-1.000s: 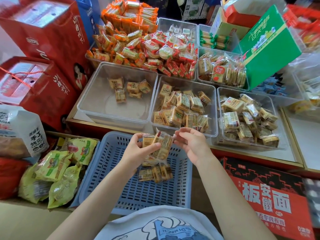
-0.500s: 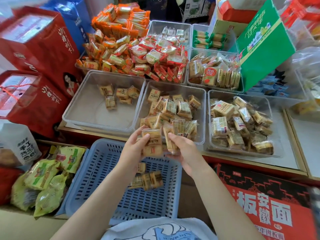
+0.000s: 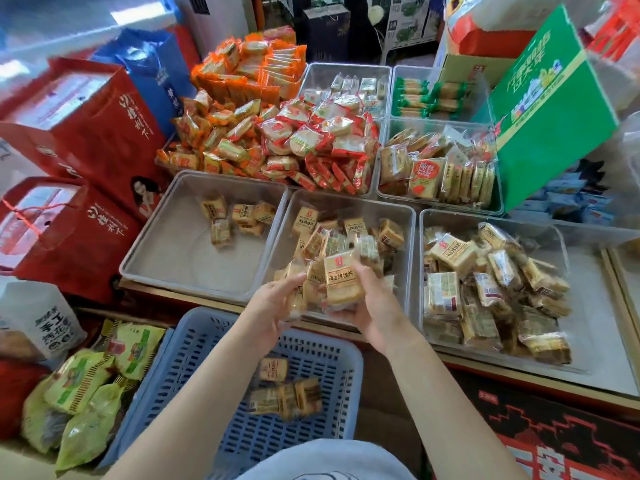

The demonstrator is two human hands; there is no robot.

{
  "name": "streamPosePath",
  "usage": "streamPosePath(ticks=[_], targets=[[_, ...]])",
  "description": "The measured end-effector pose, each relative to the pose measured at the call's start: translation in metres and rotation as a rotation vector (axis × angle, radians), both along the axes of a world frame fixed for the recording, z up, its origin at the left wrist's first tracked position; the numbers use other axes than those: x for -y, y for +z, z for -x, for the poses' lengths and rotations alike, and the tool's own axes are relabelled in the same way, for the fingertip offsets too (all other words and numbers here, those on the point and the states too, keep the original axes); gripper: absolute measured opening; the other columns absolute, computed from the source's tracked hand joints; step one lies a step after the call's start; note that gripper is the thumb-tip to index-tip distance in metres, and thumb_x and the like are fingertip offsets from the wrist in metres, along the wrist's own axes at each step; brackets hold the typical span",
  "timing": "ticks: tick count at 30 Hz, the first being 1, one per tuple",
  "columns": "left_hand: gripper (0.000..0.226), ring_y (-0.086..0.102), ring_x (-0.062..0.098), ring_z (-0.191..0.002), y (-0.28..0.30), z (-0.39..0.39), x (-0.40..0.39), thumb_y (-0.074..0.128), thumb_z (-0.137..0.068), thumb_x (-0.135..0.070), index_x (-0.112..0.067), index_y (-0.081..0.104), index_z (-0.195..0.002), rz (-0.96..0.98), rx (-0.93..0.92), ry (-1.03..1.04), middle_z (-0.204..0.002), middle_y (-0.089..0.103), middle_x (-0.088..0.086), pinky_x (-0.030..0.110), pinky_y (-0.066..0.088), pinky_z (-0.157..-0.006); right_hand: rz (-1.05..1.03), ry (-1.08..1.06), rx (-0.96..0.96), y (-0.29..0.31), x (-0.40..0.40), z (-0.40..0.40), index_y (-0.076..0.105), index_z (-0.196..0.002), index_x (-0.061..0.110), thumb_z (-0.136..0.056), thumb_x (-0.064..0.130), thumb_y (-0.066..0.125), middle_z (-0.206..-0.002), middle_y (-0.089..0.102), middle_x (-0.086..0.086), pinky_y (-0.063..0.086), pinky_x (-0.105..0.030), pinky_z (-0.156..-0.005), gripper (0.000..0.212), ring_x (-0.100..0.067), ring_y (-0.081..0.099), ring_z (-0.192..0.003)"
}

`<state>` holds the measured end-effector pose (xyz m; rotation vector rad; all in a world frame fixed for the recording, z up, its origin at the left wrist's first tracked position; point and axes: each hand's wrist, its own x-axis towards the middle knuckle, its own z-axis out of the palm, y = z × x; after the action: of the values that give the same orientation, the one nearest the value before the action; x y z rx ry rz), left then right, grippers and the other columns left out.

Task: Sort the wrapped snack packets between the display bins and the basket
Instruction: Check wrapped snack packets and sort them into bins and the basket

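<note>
My left hand and my right hand together hold a bunch of tan wrapped snack packets over the near edge of the middle clear bin, which holds several like packets. The left clear bin has a few packets at its far side. The right clear bin is heaped with similar packets. Below my hands stands the blue plastic basket with a few packets on its floor.
Behind the bins lie heaps of orange and red packets and further clear bins. Red gift boxes stand at the left, a green carton at the right, green bags beside the basket, and a red box at the lower right.
Both hands have carried the bunch of packets up from above the basket and forward over the middle bin's near edge. The camera has tilted with them.
</note>
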<state>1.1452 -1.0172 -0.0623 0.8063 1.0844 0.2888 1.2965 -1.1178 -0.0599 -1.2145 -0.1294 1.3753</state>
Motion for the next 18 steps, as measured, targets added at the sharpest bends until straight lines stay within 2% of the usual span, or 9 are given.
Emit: streamPosePath(ticks=[2,4,6,8,10,12,13,16,18], targets=[[0.056,0.063,0.015,-0.065,-0.004,-0.011,-0.017,0.082,-0.079,-0.037,-0.004,0.062,-0.120,-0.111,-0.146,0.040,-0.093,0.075,0.005,0.021,0.047,-0.049,0.070,-0.008,0.047,-0.009,-0.013,-0.011,0.059,-0.127,0.007,-0.103,0.019,0.057,-0.110,0.074,-0.017,0.057,-0.048,-0.088,0.027,-0.031,0.071,-0.099],[0.060,0.070,0.017,-0.082,-0.008,-0.023,-0.037,0.083,-0.083,-0.034,-0.007,0.056,-0.130,-0.240,-0.267,0.055,-0.108,0.072,0.008,0.025,0.053,-0.061,0.134,0.005,0.141,-0.017,-0.026,-0.026,0.058,-0.129,0.008,-0.099,0.010,0.060,-0.112,0.073,-0.012,0.056,-0.051,-0.097,0.031,-0.030,0.070,-0.105],[0.067,0.068,0.019,-0.096,-0.011,-0.039,-0.056,0.082,-0.083,-0.035,-0.010,0.052,-0.137,-0.364,-0.284,0.046,-0.117,0.068,0.007,0.028,0.056,-0.074,0.141,0.034,0.295,-0.017,-0.042,-0.042,0.055,-0.136,0.011,-0.097,0.016,0.064,-0.118,0.071,-0.008,0.058,-0.046,-0.095,0.040,-0.025,0.070,-0.107],[0.078,0.063,0.023,-0.111,-0.015,-0.055,-0.074,0.082,-0.084,-0.038,-0.013,0.042,-0.147,-0.510,-0.307,0.014,-0.128,0.060,0.007,0.039,0.058,-0.091,0.166,0.045,0.486,-0.017,-0.061,-0.057,0.043,-0.150,0.015,-0.098,0.026,0.065,-0.130,0.064,-0.003,0.057,-0.038,-0.092,0.058,-0.019,0.065,-0.113],[0.085,0.052,0.025,-0.130,-0.024,-0.066,-0.087,0.076,-0.090,-0.040,-0.016,0.028,-0.156,-0.744,-0.432,-0.115,-0.143,0.050,0.008,0.048,0.048,-0.109,0.244,0.093,0.746,-0.024,-0.080,-0.072,0.029,-0.158,0.020,-0.101,0.031,0.061,-0.140,0.053,-0.004,0.050,-0.040,-0.102,0.066,-0.021,0.055,-0.125],[0.077,0.030,0.024,-0.149,-0.040,-0.070,-0.095,0.064,-0.097,-0.041,-0.018,0.025,-0.160,-1.045,-0.593,-0.320,-0.161,0.034,0.005,0.049,0.032,-0.121,0.322,0.192,1.094,-0.037,-0.095,-0.085,0.031,-0.158,0.022,-0.103,0.034,0.056,-0.152,0.040,-0.009,0.035,-0.045,-0.116,0.062,-0.027,0.037,-0.141],[0.072,0.019,0.023,-0.154,-0.049,-0.071,-0.099,0.057,-0.101,-0.044,-0.020,0.026,-0.161,-1.153,-0.631,-0.437,-0.166,0.026,0.002,0.048,0.024,-0.125,0.321,0.237,1.206,-0.044,-0.101,-0.089,0.036,-0.156,0.023,-0.103,0.037,0.053,-0.157,0.036,-0.010,0.027,-0.046,-0.119,0.058,-0.027,0.029,-0.146],[0.063,-0.010,0.020,-0.158,-0.078,-0.068,-0.100,0.030,-0.106,-0.056,-0.028,0.022,-0.162,-1.273,-0.732,-0.774,-0.171,0.013,-0.003,0.046,-0.001,-0.129,0.283,0.425,1.340,-0.063,-0.112,-0.087,0.041,-0.154,0.031,-0.104,0.047,0.044,-0.165,0.026,-0.004,0.012,-0.049,-0.123,0.052,-0.023,0.014,-0.154],[0.066,-0.020,0.019,-0.156,-0.093,-0.063,-0.096,0.015,-0.105,-0.060,-0.028,0.018,-0.163,-1.344,-0.788,-0.859,-0.169,0.020,-0.004,0.041,-0.013,-0.126,0.325,0.575,1.398,-0.078,-0.111,-0.076,0.035,-0.157,0.033,-0.105,0.055,0.032,-0.169,0.020,-0.003,0.004,-0.050,-0.126,0.056,-0.021,0.005,-0.157]])
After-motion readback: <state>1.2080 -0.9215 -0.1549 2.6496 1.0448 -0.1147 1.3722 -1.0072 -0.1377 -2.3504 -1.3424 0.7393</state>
